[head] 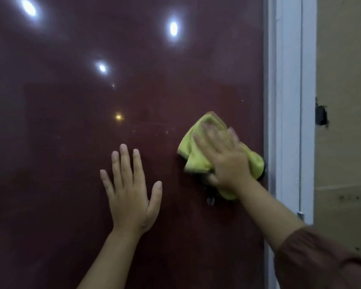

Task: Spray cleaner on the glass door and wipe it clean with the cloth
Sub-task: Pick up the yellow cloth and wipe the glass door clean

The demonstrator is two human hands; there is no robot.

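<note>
The dark maroon glass door point(71, 142) fills most of the head view and reflects several ceiling lights. My right hand point(223, 157) presses a crumpled yellow-green cloth point(193, 152) flat against the glass near the door's right edge; the hand is blurred. My left hand point(131, 192) rests flat on the glass, fingers spread, to the left of the cloth and apart from it. No spray bottle is in view.
A white door frame point(288, 101) runs down the right side of the glass. Beyond it is a beige wall point(344, 59) with a small dark fitting point(321, 115). A small metal piece point(210, 200) shows on the glass just below the cloth.
</note>
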